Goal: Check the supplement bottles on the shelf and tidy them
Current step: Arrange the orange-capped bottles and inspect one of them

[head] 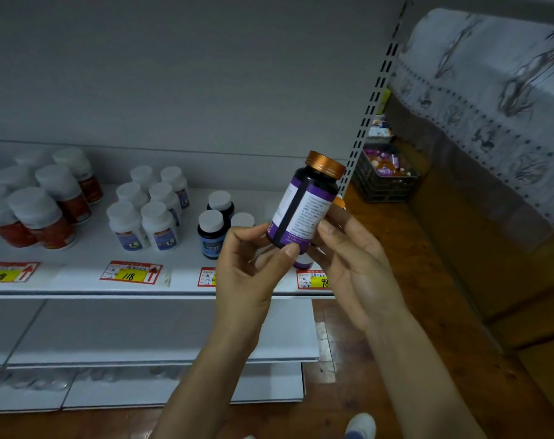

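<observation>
dark bottle [304,210], copper cap [324,164], purple-white label [301,213]

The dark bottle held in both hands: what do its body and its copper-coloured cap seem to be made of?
The dark round bottle with the purple and white label looks like glossy glass or plastic; its shoulder looks smooth, but that cannot settle which. The copper-coloured ribbed cap has a metallic sheen: metal or coated plastic.

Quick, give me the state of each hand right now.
Left hand: closed, pinching the base of the purple-label bottle.
Right hand: closed, holding the same bottle from its side.
</observation>
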A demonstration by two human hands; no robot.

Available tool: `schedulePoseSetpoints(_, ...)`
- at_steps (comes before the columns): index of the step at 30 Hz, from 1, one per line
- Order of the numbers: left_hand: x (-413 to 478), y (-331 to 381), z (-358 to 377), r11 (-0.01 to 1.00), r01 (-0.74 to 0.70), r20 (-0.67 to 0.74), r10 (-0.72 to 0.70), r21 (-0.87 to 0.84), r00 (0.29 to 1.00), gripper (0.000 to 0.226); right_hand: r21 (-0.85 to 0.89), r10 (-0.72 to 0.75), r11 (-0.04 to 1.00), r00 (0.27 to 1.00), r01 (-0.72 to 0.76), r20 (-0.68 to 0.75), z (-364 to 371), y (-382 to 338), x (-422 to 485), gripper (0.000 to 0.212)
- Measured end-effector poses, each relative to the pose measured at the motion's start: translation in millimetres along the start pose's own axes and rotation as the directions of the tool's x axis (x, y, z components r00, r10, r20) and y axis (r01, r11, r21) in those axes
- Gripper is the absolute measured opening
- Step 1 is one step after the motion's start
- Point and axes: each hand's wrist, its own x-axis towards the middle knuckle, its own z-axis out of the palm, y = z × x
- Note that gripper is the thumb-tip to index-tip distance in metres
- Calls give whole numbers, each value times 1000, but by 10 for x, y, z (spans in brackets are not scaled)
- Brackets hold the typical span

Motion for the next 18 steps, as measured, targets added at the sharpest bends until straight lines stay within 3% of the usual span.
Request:
schedulePoseSetpoints(3,-48,5,40,992,-116,53,113,49,992,36,111,-56,992,998,52,39,-44,12,-10,60)
schedulePoseSetpoints(6,-34,-3,23,994,-109,100,107,22,989,37,214,-96,974,993,80,62,-82,19,-44,64)
schedulePoseSetpoints(9,26,-49,-13,987,98,155,-78,-128,985,30,146,-140,980,990,138,1,-122,2,-51,67)
schedulePoseSetpoints(13,34,-124,63,869,406,281,-330,-282,901,32,0,-193,981,980,194,-46,-131,-40,-49,69)
schedulePoseSetpoints(18,39,-236,138,808,534,300,-460,-249,836,48,-137,-225,968,967,209,-117,-198,-75,-92,53)
